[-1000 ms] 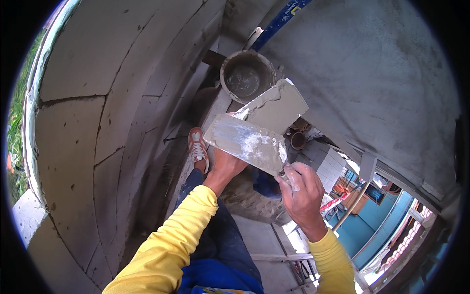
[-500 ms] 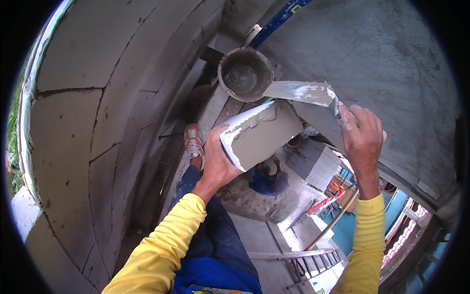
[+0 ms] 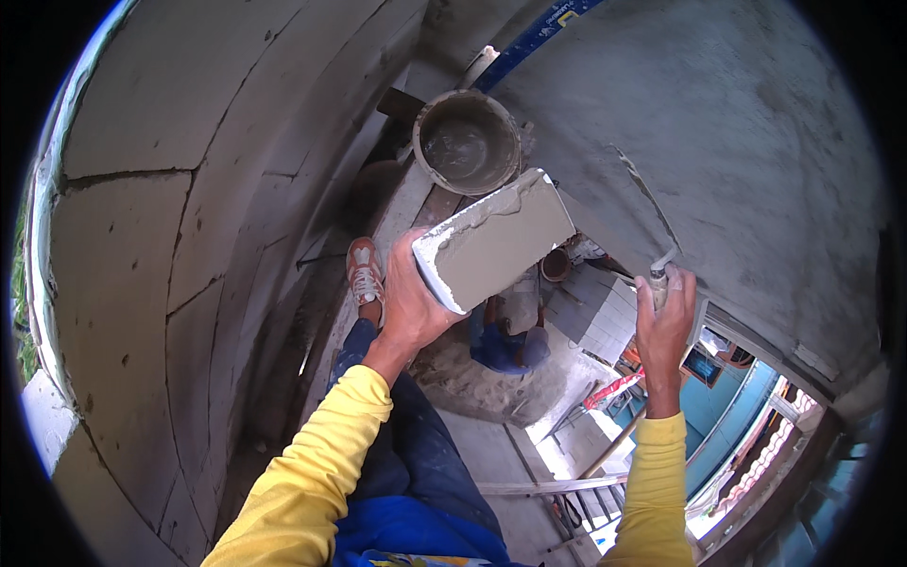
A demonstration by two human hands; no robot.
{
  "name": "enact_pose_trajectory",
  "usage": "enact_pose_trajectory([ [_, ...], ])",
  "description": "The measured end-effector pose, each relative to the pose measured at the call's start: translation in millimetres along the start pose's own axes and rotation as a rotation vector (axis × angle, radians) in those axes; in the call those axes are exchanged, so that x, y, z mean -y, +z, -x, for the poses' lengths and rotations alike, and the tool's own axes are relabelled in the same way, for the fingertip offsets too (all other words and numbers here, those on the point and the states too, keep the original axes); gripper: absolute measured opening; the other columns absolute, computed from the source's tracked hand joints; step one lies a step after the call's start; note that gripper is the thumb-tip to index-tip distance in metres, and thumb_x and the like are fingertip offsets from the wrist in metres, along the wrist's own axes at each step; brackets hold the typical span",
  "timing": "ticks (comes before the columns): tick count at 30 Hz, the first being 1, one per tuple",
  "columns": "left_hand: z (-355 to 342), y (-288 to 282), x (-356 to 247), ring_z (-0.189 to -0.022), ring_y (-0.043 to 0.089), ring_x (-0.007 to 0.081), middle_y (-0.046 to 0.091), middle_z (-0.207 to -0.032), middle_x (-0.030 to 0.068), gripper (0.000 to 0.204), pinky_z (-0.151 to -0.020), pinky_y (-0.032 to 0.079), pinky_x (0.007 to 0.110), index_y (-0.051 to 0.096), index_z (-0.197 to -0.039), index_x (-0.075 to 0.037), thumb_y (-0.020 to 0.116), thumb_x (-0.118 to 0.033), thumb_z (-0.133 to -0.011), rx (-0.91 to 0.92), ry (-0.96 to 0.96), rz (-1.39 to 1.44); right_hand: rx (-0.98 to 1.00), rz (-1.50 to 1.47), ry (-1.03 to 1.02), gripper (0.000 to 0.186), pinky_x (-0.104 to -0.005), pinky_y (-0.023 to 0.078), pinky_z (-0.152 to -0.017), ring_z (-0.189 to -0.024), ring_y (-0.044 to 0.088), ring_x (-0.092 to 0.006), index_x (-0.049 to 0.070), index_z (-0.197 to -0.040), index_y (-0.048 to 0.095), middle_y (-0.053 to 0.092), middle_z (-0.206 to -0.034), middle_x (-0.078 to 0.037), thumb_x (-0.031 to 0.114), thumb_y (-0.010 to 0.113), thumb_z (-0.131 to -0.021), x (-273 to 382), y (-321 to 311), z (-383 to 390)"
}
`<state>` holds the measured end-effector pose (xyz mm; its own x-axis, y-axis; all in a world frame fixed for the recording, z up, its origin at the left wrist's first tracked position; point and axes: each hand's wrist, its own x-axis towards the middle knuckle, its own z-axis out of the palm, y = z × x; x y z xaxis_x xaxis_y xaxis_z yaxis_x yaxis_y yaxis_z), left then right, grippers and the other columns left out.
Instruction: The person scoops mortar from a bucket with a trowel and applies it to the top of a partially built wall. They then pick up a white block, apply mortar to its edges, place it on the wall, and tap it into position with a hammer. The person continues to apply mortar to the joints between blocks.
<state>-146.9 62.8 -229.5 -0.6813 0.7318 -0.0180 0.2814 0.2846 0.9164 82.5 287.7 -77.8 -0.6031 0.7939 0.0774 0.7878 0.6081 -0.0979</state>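
My left hand (image 3: 414, 307) grips the near end of a white rectangular mortar board (image 3: 430, 257). Wet grey mortar (image 3: 510, 241) covers its upper face, thicker along the far edge. My right hand (image 3: 666, 326) is closed around the handle of a trowel (image 3: 652, 200), whose thin blade shows edge-on along the grey plastered wall (image 3: 746, 123). Whether the whole blade touches the wall I cannot tell. Just beyond the board stands a round bucket (image 3: 419, 156) with wet grey mix inside.
Light blocks with dark joints form the left wall (image 3: 123, 274). A blue spirit level (image 3: 539, 49) leans behind the bucket. My shoe (image 3: 364, 269) rests on a narrow plank (image 3: 402, 203). Far below, another person (image 3: 505, 345) crouches near a small bucket (image 3: 556, 265); a ladder (image 3: 590, 506) stands lower right.
The trowel has left the far edge of the mortar board and moved right to the wall, turning edge-on. My right hand dropped lower. The board shifted slightly left and its mortar looks smoother.
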Motion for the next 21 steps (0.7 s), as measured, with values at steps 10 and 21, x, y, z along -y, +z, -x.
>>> enact_pose_trajectory([
  [10,-25,1,-3,-0.134,0.049,0.0434,0.048,-0.140,0.0230,0.120,-0.115,0.039,0.049,0.030,-0.153,-0.001,0.098,-0.016,-0.055,0.031,-0.101,0.049,0.006,-0.353,0.180,0.037,-0.0579,0.050,-0.092,-0.108,0.058,-0.0535,-0.008,-0.120,0.054,0.058,-0.117,-0.033,0.010,0.075,-0.095,103,150,111],
  [21,-45,18,-11,-0.135,0.050,0.0425,0.045,-0.144,0.0255,0.119,-0.112,0.042,0.051,0.023,-0.155,-0.003,0.095,-0.024,-0.063,-0.055,-0.182,-0.052,0.067,-1.710,0.996,0.032,-0.0297,0.048,-0.058,-0.064,0.057,-0.0140,0.003,-0.120,0.060,0.056,-0.081,-0.004,0.032,0.054,-0.108,129,96,133],
])
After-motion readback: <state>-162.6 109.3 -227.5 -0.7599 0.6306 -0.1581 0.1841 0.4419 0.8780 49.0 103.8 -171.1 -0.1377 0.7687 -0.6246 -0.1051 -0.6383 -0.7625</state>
